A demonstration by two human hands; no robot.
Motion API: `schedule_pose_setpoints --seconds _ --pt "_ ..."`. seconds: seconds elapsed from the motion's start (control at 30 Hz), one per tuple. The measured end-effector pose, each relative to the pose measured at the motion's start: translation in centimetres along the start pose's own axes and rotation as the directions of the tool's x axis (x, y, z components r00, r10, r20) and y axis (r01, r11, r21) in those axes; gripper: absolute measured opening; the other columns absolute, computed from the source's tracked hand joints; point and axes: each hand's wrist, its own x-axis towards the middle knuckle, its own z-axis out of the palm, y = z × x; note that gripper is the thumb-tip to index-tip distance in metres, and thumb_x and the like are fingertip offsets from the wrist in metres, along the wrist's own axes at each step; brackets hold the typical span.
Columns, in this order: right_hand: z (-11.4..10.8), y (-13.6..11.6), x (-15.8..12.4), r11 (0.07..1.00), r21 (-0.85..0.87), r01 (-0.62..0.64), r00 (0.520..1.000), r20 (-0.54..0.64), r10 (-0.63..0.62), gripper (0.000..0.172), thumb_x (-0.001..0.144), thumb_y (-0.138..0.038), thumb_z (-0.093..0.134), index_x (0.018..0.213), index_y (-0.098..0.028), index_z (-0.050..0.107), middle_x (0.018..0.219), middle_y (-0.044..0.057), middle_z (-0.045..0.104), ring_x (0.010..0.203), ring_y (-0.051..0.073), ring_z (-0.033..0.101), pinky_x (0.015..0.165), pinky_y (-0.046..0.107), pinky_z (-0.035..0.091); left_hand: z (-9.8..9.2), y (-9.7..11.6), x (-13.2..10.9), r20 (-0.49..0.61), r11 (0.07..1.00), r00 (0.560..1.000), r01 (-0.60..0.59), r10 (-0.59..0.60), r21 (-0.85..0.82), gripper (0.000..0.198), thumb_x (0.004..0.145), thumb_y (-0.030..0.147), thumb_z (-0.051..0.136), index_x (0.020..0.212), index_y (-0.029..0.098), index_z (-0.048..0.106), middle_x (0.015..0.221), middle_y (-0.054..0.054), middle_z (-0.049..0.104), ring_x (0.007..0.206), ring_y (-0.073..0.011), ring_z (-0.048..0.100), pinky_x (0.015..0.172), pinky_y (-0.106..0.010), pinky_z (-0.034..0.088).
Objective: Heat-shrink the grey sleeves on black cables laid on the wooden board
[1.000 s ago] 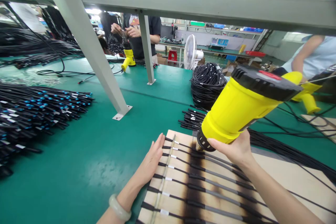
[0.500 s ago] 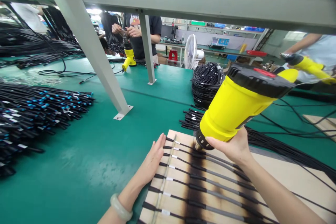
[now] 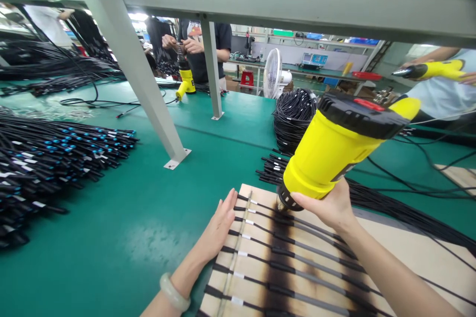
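Note:
My right hand (image 3: pixel 330 208) grips a yellow heat gun (image 3: pixel 316 151) with a black end cap. Its nozzle points down at the far end of a scorched wooden board (image 3: pixel 256 250). Several black cables (image 3: pixel 312 270) with grey sleeves and white labels lie side by side across the board, over a dark burnt band. Along the board's left edge rests my left hand (image 3: pixel 219 225), fingers stretched out near the cable tips. It appears to hold nothing. The palm side of my right hand is hidden by the gun.
A grey metal post (image 3: pixel 137 74) stands on the green table (image 3: pixel 148 213). Cable bundles (image 3: pixel 67 163) lie at left, and a coiled cable pile (image 3: pixel 295 121) sits behind the board. A co-worker's hands (image 3: pixel 182 43) work above another heat gun (image 3: pixel 186 81). At right a person holds one too.
The heat gun and both my hands keep nearly the same place on the board. The view shifts slightly. At right, the other person's heat gun has swung up to nearly level.

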Motion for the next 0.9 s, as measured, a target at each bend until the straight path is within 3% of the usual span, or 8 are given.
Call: schedule_pose_setpoints --seconds 0.2,0.57,0.9 --pt "0.16 0.27 -0.29 0.997 -0.054 -0.052 0.998 -0.024 0.051 0.046 0.053 -0.034 0.078 0.091 -0.018 0.058 0.09 0.01 0.069 0.078 0.027 0.067 0.07 0.038 0.057 0.03 -0.18 -0.05 -0.01 1.0 1.0 0.001 -0.001 -0.013 0.065 0.088 0.054 0.015 0.142 0.019 0.009 0.148 -0.002 0.018 0.137 -0.0197 0.011 0.114 -0.043 -0.001" --pt "0.13 0.18 -0.2 0.997 -0.074 -0.018 0.999 0.035 0.021 0.045 0.054 -0.033 0.077 0.094 -0.019 0.06 0.091 0.009 0.07 0.079 0.028 0.067 0.072 0.038 0.057 0.06 0.0 -0.2 -0.003 1.0 1.0 0.01 -0.01 -0.004 0.067 0.088 0.053 0.015 0.142 0.013 0.011 0.148 -0.004 0.017 0.138 -0.0177 0.01 0.114 -0.041 -0.003" --pt "0.35 -0.03 0.16 0.998 -0.053 0.025 0.997 0.072 -0.021 0.042 0.057 -0.03 0.076 0.095 -0.02 0.062 0.091 0.007 0.071 0.077 0.026 0.068 0.073 0.036 0.057 0.22 -0.15 -0.08 -0.009 1.0 1.0 0.008 -0.009 -0.024 0.064 0.089 0.051 0.016 0.142 0.018 0.007 0.148 -0.001 0.017 0.137 -0.0163 0.011 0.114 -0.04 -0.003"
